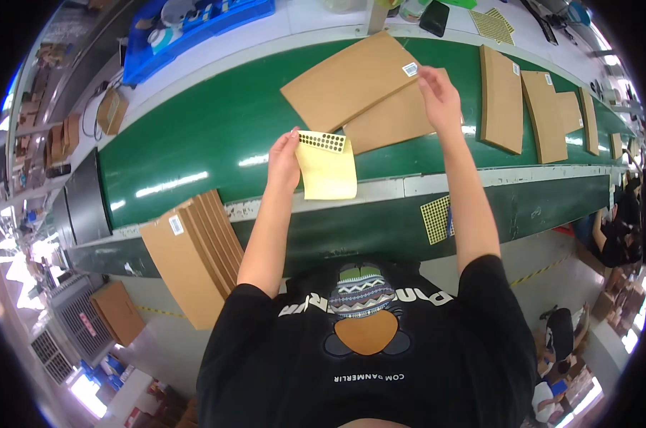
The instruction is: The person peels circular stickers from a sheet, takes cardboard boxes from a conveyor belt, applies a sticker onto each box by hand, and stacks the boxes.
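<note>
You have a yellow sheet, black dots across its top, near a slanted brown box overlapping a second box.

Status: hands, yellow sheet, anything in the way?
Left hand pinching yellow dotted sheet. Right hand beside white label on carton, contact unclear. No obstruction visible between hands.

hands extend forward, bare forearms well apart.

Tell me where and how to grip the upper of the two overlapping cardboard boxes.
Probably grip the upper box by its short left edge, coming from the left, thumb on top: that edge lies clear of the lower box, while the right hand is at the opposite end.
</note>
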`<act>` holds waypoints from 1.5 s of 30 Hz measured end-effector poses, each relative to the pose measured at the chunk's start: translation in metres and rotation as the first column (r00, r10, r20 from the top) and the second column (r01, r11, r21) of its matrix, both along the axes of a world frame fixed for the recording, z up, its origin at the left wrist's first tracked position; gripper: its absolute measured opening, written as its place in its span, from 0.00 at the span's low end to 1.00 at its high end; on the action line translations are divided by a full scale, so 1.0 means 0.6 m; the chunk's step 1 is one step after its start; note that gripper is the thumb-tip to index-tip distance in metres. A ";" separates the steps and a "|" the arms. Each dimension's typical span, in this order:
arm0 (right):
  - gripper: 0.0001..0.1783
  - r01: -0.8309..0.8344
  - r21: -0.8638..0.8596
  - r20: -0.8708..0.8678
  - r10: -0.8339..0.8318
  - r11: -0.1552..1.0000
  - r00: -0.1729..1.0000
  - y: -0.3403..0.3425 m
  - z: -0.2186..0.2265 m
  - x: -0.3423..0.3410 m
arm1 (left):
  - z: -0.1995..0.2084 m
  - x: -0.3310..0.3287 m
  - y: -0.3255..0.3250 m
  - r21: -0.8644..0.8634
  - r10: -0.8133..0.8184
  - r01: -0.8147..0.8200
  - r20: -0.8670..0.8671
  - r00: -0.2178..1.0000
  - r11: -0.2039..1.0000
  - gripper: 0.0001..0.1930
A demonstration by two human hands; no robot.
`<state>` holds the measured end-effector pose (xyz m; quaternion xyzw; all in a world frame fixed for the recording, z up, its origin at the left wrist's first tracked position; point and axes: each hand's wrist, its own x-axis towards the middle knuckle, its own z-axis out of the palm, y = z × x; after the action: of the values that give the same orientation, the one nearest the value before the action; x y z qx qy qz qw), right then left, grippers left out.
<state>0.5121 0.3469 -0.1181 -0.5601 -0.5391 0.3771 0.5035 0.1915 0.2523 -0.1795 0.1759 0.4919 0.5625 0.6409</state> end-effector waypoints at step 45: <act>0.06 -0.706 -0.249 -0.529 0.518 0.663 0.673 -0.393 0.342 -0.116 | 0.362 -0.001 -0.251 0.599 -0.103 0.746 -0.756 0.647 0.292 0.08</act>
<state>0.4424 0.1110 0.0870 -0.3433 -0.4809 0.7466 0.3057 0.1907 0.1017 0.0376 0.7789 0.2187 0.4369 0.3931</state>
